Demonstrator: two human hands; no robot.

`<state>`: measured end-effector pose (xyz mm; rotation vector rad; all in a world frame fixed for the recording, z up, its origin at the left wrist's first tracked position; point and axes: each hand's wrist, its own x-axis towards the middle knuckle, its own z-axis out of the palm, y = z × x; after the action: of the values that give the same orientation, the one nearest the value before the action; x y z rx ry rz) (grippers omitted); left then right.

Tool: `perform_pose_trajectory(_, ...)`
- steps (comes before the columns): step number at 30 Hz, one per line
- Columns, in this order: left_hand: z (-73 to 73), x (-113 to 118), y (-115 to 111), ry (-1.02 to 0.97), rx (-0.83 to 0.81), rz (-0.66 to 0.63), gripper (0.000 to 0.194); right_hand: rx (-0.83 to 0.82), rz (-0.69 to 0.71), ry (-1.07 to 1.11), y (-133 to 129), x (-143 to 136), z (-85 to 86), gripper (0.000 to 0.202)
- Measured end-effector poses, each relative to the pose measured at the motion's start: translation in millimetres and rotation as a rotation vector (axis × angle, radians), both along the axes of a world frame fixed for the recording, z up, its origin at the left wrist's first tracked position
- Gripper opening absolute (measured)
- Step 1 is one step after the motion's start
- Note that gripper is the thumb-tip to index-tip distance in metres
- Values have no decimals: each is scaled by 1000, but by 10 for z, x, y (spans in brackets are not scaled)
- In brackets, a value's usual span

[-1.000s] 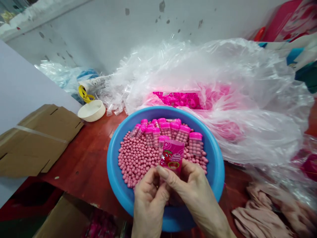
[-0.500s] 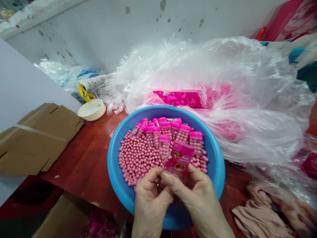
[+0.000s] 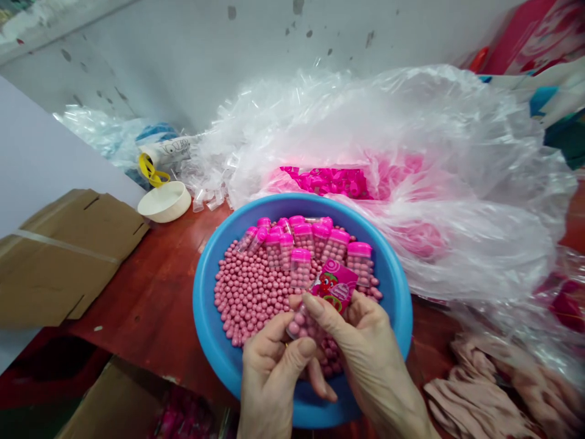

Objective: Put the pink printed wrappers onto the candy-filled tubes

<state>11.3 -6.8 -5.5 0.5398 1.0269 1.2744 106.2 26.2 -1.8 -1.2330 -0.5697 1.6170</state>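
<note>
Above the blue basin (image 3: pixel 211 347), my right hand (image 3: pixel 372 353) pinches a pink printed wrapper (image 3: pixel 336 285) with a strawberry cartoon on it. A small clear container of pink balls (image 3: pixel 299 322) shows between my hands, partly covered by the right thumb. My left hand (image 3: pixel 274 369) grips its near end with thumb and fingers. Loose pink balls (image 3: pixel 258 286) fill much of the basin. Several filled containers with bright pink caps (image 3: pixel 300 266) lie on them, toward the far side. My fingers hide how the wrapper and the held container meet.
Behind the basin lies a plastic bag (image 3: pixel 457 238) with pink caps (image 3: pixel 338 182). Clear empty containers (image 3: pixel 212 198) are heaped at the back left, near a white dish (image 3: pixel 165 202) and yellow tape roll (image 3: pixel 152 171). Flattened cardboard (image 3: pixel 68 256) is left, crumpled cloth (image 3: pixel 479 390) right.
The pink wrapper has turned and tilted to the right. The container of balls now shows between my hands, and my left fingers have spread a little. The view has shifted slightly.
</note>
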Motion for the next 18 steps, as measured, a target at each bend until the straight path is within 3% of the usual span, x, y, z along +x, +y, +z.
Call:
perform_pose_trajectory(4,-10,-23,4,-30,-40,-29,18,-43,8,-13,-46,-28,16,45)
perform_pose_trajectory(11,8,-89,65,-137,-113,-124,8,66,-35,-29,-116,-111,43,31)
perform_pose_trajectory(18,69,-112,88,-238,-103,-180,23,137,166,65,-70,-55,9,30)
